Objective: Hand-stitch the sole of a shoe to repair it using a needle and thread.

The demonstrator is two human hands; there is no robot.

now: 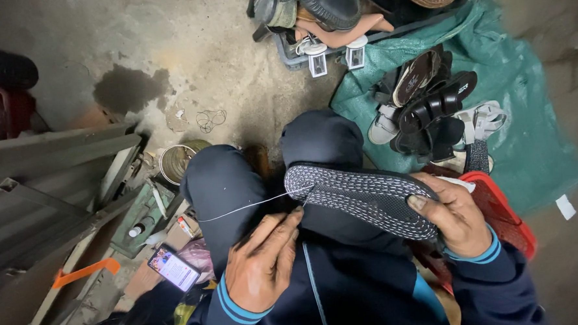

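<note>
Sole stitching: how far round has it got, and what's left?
Done: white stitches already run round the visible rim of the sole, toe to heel. In hand: the left hand works at the toe end, where a thread stretches out taut; the right hand grips the heel end. Left: I cannot tell whether the edge under the right hand is stitched. More shoes lie on the green sheet.

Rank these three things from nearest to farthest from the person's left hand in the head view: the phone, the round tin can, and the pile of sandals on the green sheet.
From the left hand:
1. Phone, just to its left, on the clutter.
2. Round tin can, up and left, by the knee.
3. Pile of sandals, far upper right, on the green sheet.
</note>
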